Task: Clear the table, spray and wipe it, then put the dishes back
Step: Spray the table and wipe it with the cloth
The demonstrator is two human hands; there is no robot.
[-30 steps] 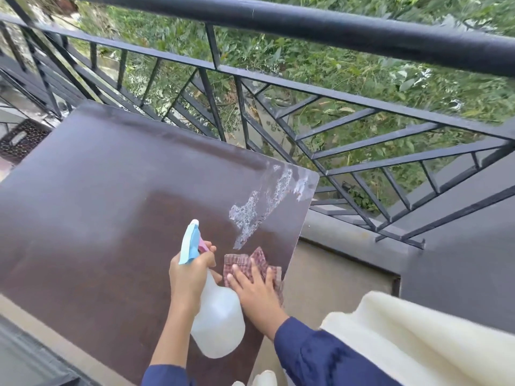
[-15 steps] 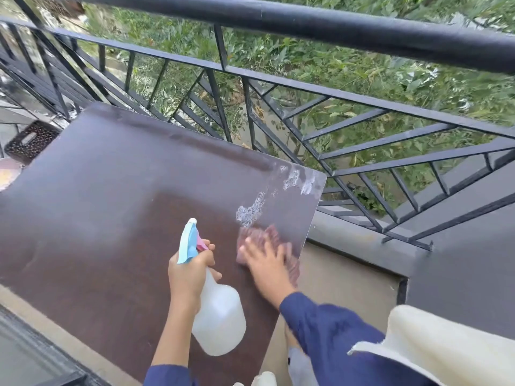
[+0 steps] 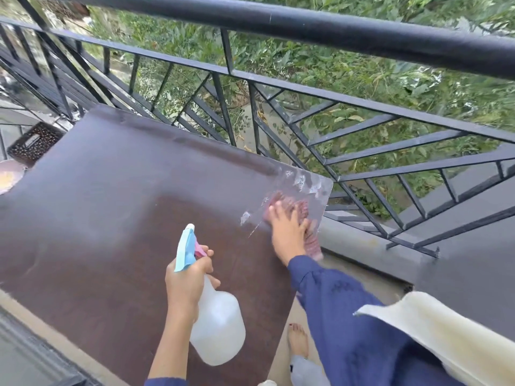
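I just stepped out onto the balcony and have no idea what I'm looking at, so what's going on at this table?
A person is cleaning the dark brown table beside the railing. Their right hand presses a reddish cloth flat near the far right corner, next to patches of white foam not yet wiped. Their left hand grips a spray bottle by its neck, held above the tabletop.

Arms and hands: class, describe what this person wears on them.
Both sleeves are dark blue. The right sleeve is loose and reaches the wrist; the left sleeve shows only at the frame's bottom edge, leaving the forearm bare. The left hand and right hand wear no gloves; no watch shows.
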